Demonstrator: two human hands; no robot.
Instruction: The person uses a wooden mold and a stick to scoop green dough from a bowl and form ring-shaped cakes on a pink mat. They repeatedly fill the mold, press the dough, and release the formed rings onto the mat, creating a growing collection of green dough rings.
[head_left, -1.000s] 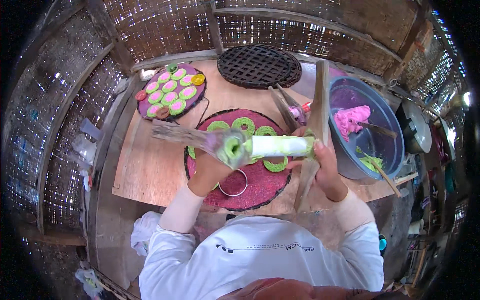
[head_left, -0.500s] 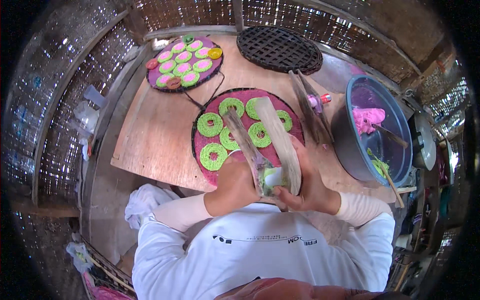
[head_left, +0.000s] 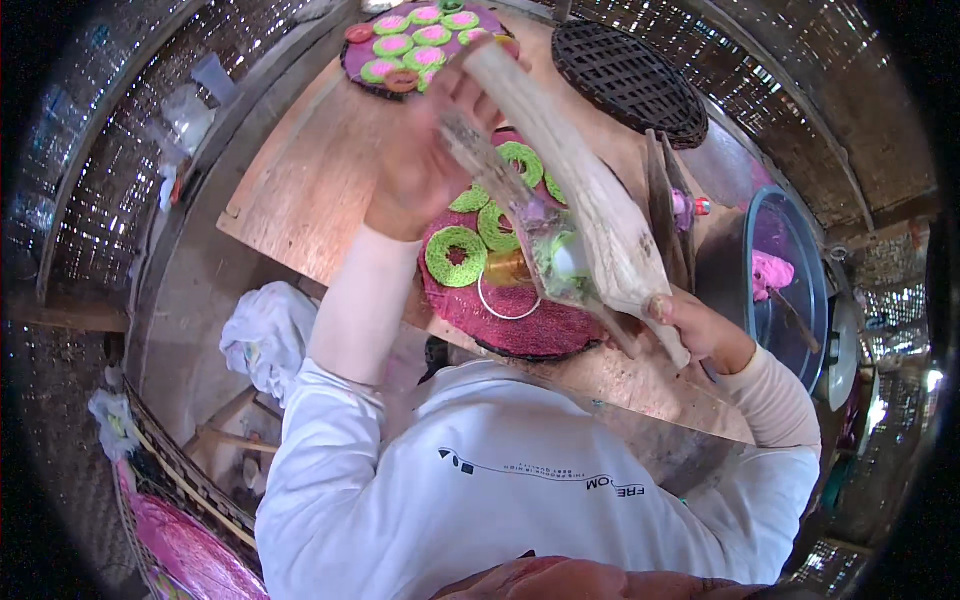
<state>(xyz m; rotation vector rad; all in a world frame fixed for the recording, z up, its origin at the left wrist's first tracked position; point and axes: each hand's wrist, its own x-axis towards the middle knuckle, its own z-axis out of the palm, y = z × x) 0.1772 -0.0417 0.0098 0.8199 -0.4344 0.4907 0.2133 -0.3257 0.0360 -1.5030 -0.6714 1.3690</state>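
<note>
A wooden hand press [head_left: 580, 165], made of two long rough bars, slants over the round tray. Between its bars sit a white round piece [head_left: 570, 256] and green residue. My right hand [head_left: 708, 332] is closed around the press's near end, thumb on the pale bar. My left hand [head_left: 415, 165] is at the far end, smeared by motion; its fingers pass partly behind the bars, so their grip is unclear. Below, green stringy dough rings [head_left: 457, 257] lie on the tray's red cloth [head_left: 540, 325]. A thin white hoop [head_left: 484, 300] and an amber cylinder [head_left: 508, 267] show beside the press.
At the far left, another round tray [head_left: 350, 72] holds green rings with pink centres. A dark woven tray [head_left: 630, 80] lies at the far right. Further right are wooden bars [head_left: 660, 200] and a blue-grey basin [head_left: 752, 225] with pink dough [head_left: 770, 275].
The press has swung from near my body to a long slant away from me. My left hand has moved up and forward to its far end; my right hand has shifted right.
</note>
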